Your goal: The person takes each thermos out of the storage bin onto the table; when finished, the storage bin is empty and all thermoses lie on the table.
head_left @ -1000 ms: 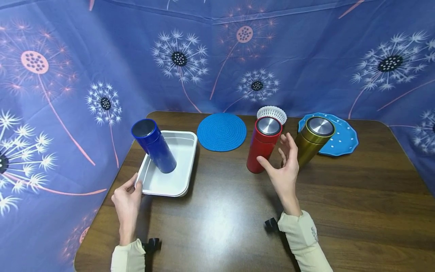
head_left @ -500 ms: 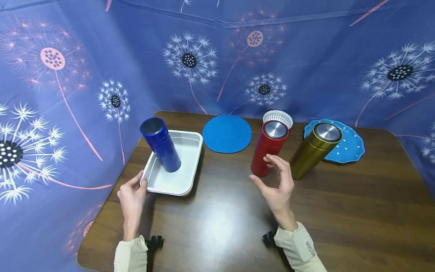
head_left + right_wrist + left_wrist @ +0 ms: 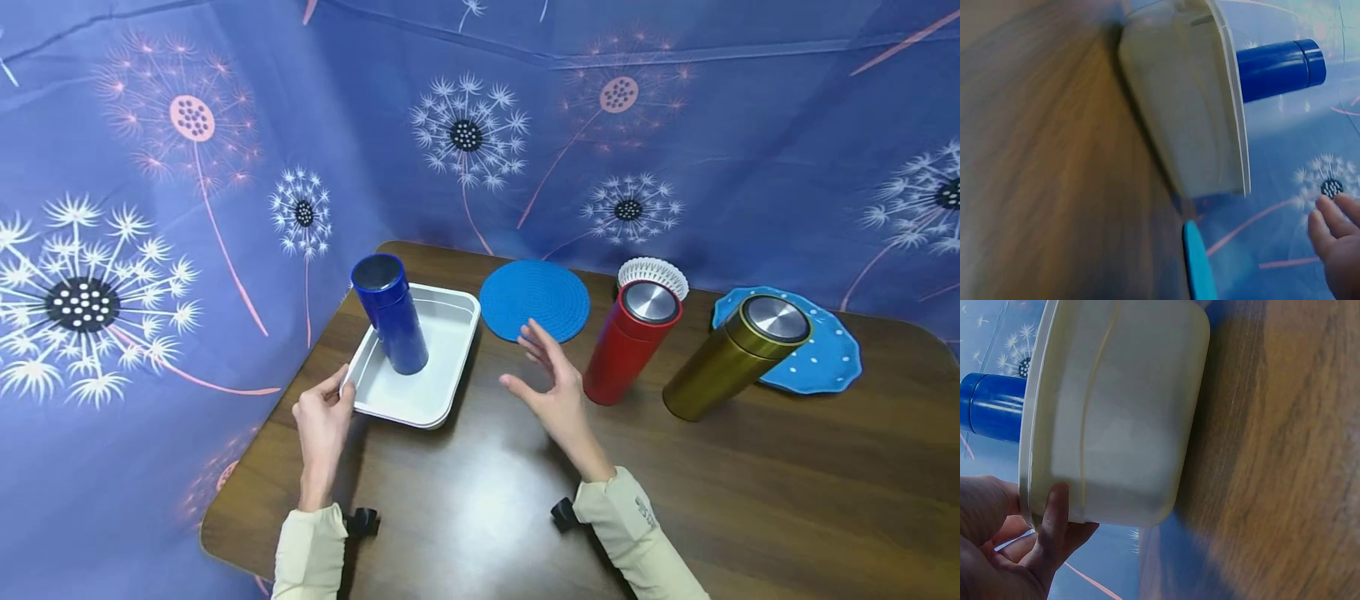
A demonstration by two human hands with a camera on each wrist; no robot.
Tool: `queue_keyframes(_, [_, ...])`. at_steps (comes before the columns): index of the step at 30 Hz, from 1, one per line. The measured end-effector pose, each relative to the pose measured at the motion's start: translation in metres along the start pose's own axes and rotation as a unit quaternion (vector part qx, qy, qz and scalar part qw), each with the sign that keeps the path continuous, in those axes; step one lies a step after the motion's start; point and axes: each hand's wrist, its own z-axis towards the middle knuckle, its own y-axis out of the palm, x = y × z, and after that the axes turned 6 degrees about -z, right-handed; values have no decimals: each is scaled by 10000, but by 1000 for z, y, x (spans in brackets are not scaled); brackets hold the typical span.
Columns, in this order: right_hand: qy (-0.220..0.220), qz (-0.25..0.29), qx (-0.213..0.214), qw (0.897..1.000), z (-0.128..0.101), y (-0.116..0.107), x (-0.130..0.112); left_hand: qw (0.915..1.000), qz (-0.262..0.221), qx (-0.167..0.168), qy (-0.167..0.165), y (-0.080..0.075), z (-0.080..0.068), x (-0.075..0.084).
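Note:
My left hand [image 3: 324, 425] pinches the near left corner of a white plastic tub [image 3: 442, 404], which rests on the table. A dark blue thermos flask [image 3: 403, 337] stands inside the tub. My right hand [image 3: 558, 408] is held over the table between the tub and a red thermos flask [image 3: 621, 354], its fingers spread and nothing in its grasp. In the left wrist view, fingers [image 3: 1054, 519] lie against the tub's outer wall [image 3: 1135, 412]. Only fingertips and part of the right hand [image 3: 1342, 247] show in the right wrist view.
A gold thermos flask [image 3: 720, 375] stands right of the red one, before a blue dotted plate [image 3: 821, 354]. Behind the red flask is a white openwork basket [image 3: 652, 271]. A round blue placemat [image 3: 534, 296] lies behind my right hand, on the brown wooden table [image 3: 810, 492].
My right hand has moved left, away from beside the red flask and toward the tub. The head view has turned left. My left hand keeps its hold on the tub's corner.

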Motion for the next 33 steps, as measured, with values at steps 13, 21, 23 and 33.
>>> queue_keyframes(13, [1341,1231,-901,9792,54,58,-6,9999,-161,-47,27,3,2,-3])
queue_keyframes(21, [1663,1189,-1182,9717,70,89,10,10000,-9,-6,70,2,3,-2])
queue_keyframes(23, [1708,1092,-1158,9724,72,96,18,10000,-4,-30,77,2,3,-2])
queue_keyframes(33, [1594,252,-1440,9763,83,126,25,10000,-57,-19,28,1,2,-2])
